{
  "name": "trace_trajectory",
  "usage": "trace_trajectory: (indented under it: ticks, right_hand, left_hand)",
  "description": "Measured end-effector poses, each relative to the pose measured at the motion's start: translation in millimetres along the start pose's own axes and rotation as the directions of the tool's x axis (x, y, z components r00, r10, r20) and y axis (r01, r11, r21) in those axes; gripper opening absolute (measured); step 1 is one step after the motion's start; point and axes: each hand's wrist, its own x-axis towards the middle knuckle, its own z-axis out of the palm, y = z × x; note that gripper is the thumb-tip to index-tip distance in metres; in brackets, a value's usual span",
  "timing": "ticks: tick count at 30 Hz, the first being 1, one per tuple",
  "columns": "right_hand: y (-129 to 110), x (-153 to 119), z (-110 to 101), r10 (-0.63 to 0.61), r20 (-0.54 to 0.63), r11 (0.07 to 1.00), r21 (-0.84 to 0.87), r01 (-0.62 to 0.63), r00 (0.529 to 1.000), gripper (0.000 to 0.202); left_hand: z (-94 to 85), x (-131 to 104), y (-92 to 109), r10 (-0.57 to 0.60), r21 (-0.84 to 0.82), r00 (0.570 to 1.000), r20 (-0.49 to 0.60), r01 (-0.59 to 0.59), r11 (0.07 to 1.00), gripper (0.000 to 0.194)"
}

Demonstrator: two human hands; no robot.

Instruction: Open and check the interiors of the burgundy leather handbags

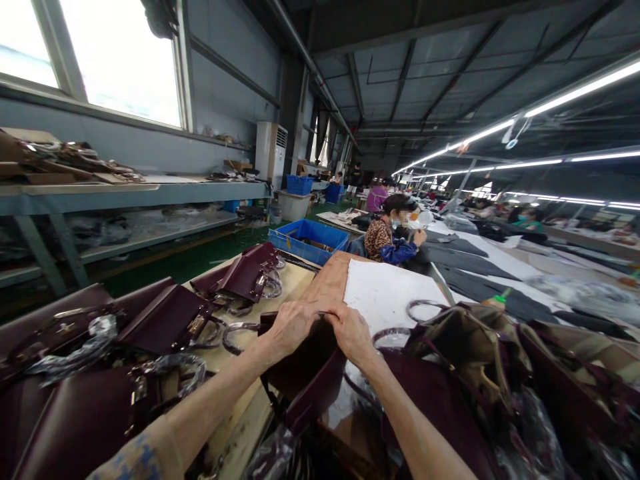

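Observation:
A dark burgundy handbag [320, 393] stands in front of me with its mouth open toward me. My left hand [295, 325] is closed on its far top rim, fingers curled over the edge. Close beside it, my right hand [351, 330] pinches the same rim, thumb and fingers pressed together. The two hands almost touch. A wrapped handle [235, 338] loops out on the bag's left. The inside of the bag is dark, and its lower part is partly hidden by shadow.
Finished-looking burgundy handbags [160, 317] with plastic-wrapped handles lie at left. More open bags with beige lining [470, 340] stand at right. White sheet [390, 287] covers the table beyond. A blue crate [310, 241] and a seated co-worker [393, 233] are farther off.

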Motion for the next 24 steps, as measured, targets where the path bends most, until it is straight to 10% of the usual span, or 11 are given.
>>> trace_trajectory:
  ticks: [17,24]
  right_hand:
    - [8.6,-2.9,-5.6,-0.124,0.147,0.984,0.143,0.103,0.981,0.036]
    - [17.7,-26.2,-17.2,0.154,0.258,0.985,-0.121,-0.126,0.954,0.033]
  left_hand:
    - [5.8,2.0,10.5,-0.063,0.106,0.998,-0.001,0.063,0.992,0.028]
    - [-11.7,-7.7,-3.2,-0.004,0.114,0.997,0.072,-0.004,0.993,0.03]
